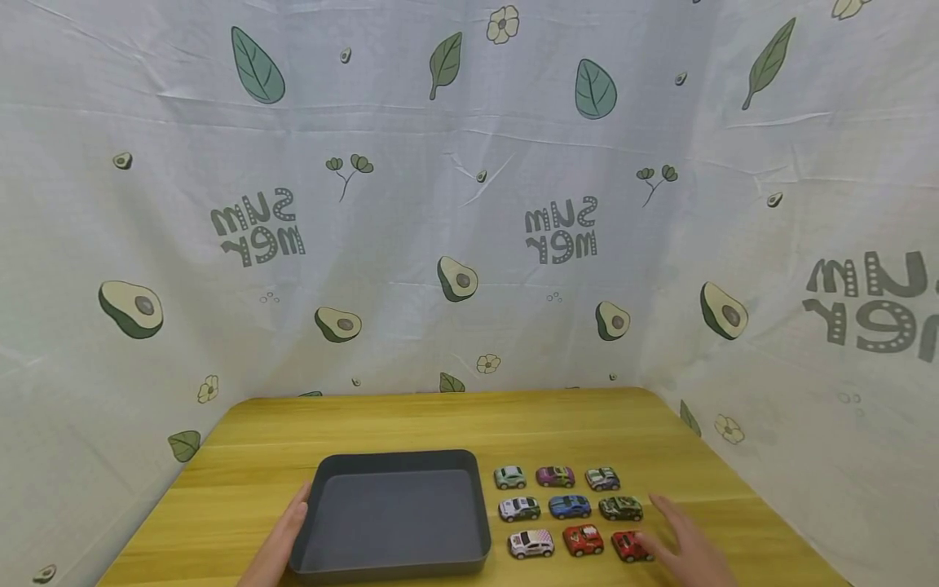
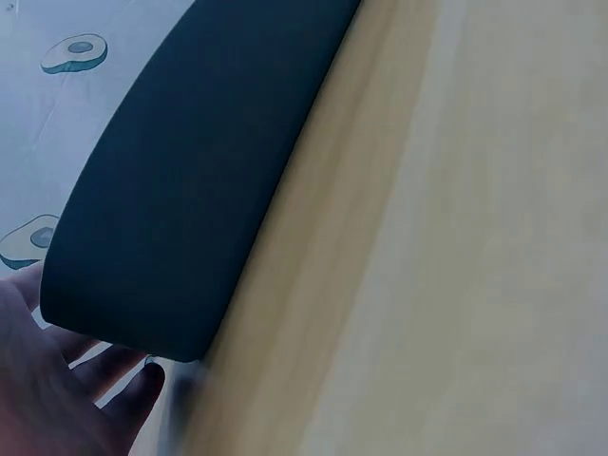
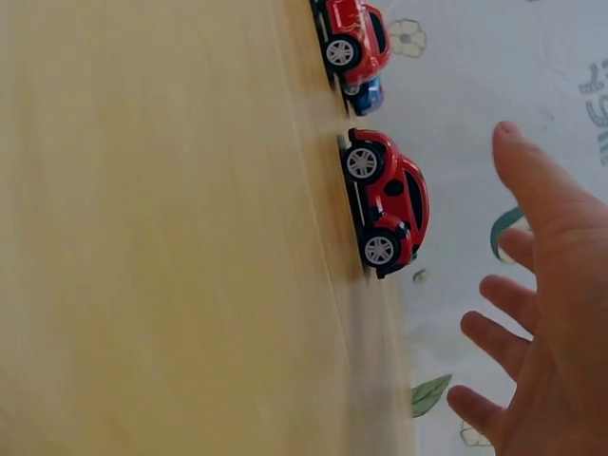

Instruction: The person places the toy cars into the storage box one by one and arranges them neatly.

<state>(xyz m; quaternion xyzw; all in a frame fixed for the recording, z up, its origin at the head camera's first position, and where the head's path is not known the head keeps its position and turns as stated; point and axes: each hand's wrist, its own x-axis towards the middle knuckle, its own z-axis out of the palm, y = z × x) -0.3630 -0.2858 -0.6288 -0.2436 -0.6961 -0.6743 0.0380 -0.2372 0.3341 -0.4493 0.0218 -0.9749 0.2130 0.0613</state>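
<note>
A dark grey rectangular tray [image 1: 396,522] lies on the table, with nothing in it. Along its left side is my left hand [image 1: 275,542]; in the left wrist view its extended fingers reach around the tray's outer corner. To the tray's right, several small toy cars stand in three rows. My right hand [image 1: 689,546] is spread beside the nearest row, thumb close to a red toy car with black spots [image 3: 391,204]. Another red toy car [image 1: 584,540] and a white and pink one [image 1: 531,544] complete that row. Nothing is in the right hand.
Behind the near row stand a white car [image 1: 519,509], a blue car [image 1: 570,506] and a camouflage car [image 1: 620,508]. Farther back are a mint car [image 1: 509,477], a purple car [image 1: 555,476] and a white-green car [image 1: 603,478]. A printed curtain [image 1: 396,228] surrounds the wooden table [image 1: 440,420].
</note>
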